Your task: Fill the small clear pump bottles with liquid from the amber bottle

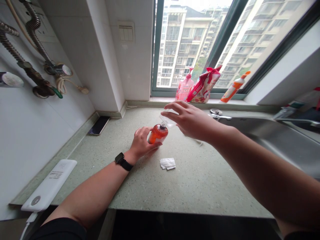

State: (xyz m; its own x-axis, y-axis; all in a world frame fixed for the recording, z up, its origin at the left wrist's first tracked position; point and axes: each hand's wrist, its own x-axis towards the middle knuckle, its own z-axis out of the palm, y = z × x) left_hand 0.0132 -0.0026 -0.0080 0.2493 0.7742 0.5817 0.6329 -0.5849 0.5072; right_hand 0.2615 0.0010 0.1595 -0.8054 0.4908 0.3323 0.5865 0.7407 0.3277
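My left hand (140, 142) is wrapped around a bottle of orange-red liquid (159, 133), which leans slightly on the counter. The bottle has a dark neck with no cap visible on it. Above it, my right hand (187, 118) holds a clear, funnel-like plastic piece (170, 122) with curved fingers. The narrow end of that piece meets the bottle's mouth; whether it sits inside cannot be made out. A folded white tissue (167, 163) lies on the counter just in front of the bottle.
The speckled green counter (200, 186) ends at a steel sink (262, 136) on the right. On the windowsill stand a pink pump bottle (184, 87), a red-and-white bag (205, 85) and an orange-and-white bottle (233, 88). A phone (99, 125) and a white power bank (51, 183) lie left.
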